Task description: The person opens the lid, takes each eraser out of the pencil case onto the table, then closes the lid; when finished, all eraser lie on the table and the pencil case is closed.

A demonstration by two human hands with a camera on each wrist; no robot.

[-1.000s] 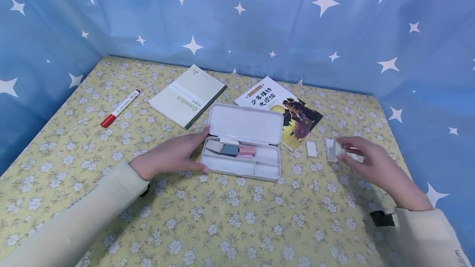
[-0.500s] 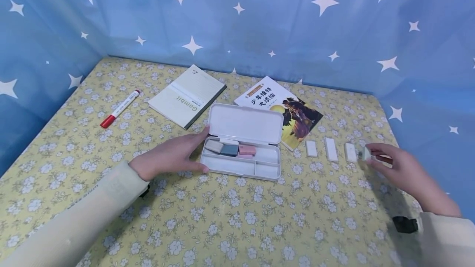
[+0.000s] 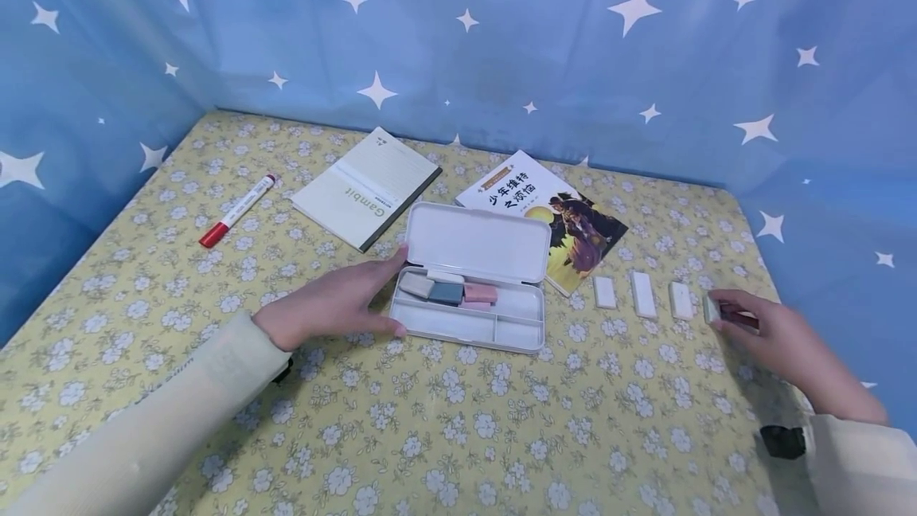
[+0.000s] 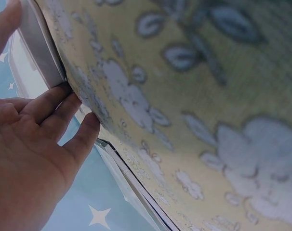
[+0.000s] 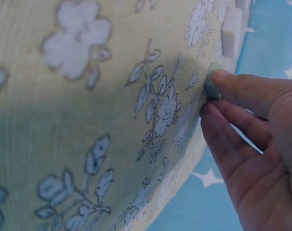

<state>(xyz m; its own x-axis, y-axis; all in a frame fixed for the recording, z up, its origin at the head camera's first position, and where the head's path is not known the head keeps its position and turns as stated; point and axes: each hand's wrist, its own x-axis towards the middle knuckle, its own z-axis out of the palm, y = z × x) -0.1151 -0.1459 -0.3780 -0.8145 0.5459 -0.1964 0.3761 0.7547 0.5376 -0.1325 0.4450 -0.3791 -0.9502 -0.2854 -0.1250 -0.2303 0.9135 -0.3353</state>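
Note:
In the head view, an open white pencil case (image 3: 469, 333) holds several erasers, among them a grey-blue eraser (image 3: 446, 294), a pink eraser (image 3: 480, 293) and an off-white eraser (image 3: 415, 286). My left hand (image 3: 333, 301) rests against the case's left end, thumb at the front corner and fingers near the hinge. The left wrist view shows those fingers mostly straight, touching the case (image 4: 46, 45). On the right, my right hand (image 3: 770, 333) pinches a pale green eraser (image 5: 212, 82) between thumb and fingers, down at the tabletop. It stands at the end of a row of white erasers (image 3: 680, 301).
Left of that hand lie two more white pieces, a longer block (image 3: 643, 295) and a short block (image 3: 604, 292). Behind the case are a notebook (image 3: 365, 189) and an illustrated book (image 3: 573, 221). A red-capped marker (image 3: 236, 211) lies far left. A blue star curtain (image 3: 458, 46) encloses the table.
My right hand has carried the green eraser rightward from above the longer white block, past another white eraser, to the row's right end. The left hand stays against the case.

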